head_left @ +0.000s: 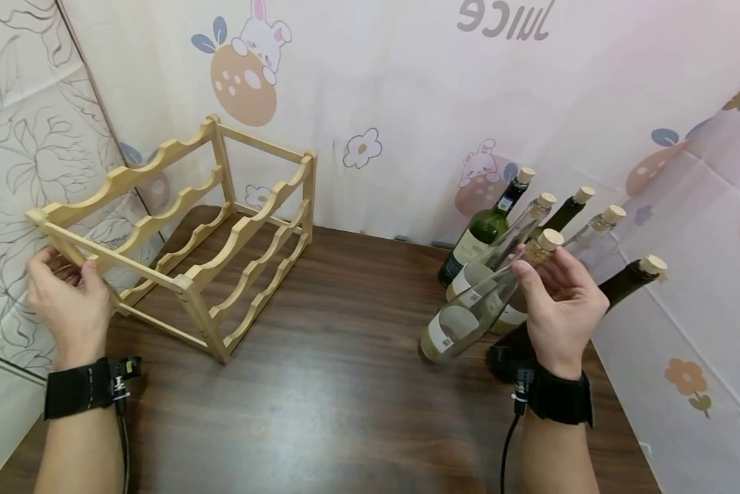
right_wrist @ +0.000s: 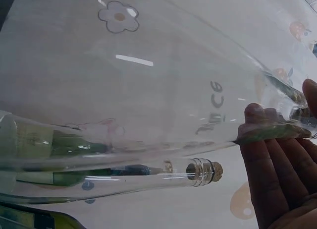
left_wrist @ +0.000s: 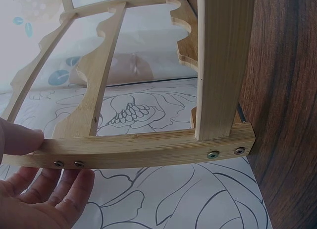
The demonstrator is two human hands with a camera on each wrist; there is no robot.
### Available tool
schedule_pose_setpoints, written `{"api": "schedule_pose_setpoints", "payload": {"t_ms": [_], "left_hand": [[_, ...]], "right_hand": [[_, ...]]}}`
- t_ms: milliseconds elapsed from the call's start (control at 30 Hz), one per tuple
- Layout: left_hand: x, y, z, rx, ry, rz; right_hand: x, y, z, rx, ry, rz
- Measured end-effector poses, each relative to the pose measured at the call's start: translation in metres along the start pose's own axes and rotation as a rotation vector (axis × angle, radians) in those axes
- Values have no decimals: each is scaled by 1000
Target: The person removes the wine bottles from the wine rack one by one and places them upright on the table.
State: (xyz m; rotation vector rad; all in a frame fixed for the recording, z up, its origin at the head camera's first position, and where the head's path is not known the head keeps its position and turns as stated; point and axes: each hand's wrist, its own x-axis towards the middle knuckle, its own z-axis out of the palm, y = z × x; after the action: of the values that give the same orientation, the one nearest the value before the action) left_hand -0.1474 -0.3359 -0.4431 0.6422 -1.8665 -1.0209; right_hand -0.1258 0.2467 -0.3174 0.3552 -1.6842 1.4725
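On the left of the head view stands a wooden wine rack with scalloped rails. My left hand grips its near-left corner post; in the left wrist view the thumb lies on one side of the post and the fingers on the other. At the right, my right hand holds a clear glass bottle by the neck, just below its cork. This bottle tilts, its labelled base low over the table. In the right wrist view the fingers wrap the neck, and the clear glass fills much of the picture.
Several other corked bottles stand close behind and beside the held one, among them a green bottle and a dark bottle. A brown wooden table lies between rack and bottles. Printed curtains hang behind.
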Motion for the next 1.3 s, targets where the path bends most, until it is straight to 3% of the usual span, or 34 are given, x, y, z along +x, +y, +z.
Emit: {"api": "schedule_pose_setpoints", "payload": {"t_ms": [300, 1300], "left_hand": [[-1, 3, -2, 2, -9, 15], [-2, 2, -1, 39, -7, -2]], "right_hand": [[3, 2, -6, 23, 12, -11], [1, 15, -21, -133, 41, 3]]}}
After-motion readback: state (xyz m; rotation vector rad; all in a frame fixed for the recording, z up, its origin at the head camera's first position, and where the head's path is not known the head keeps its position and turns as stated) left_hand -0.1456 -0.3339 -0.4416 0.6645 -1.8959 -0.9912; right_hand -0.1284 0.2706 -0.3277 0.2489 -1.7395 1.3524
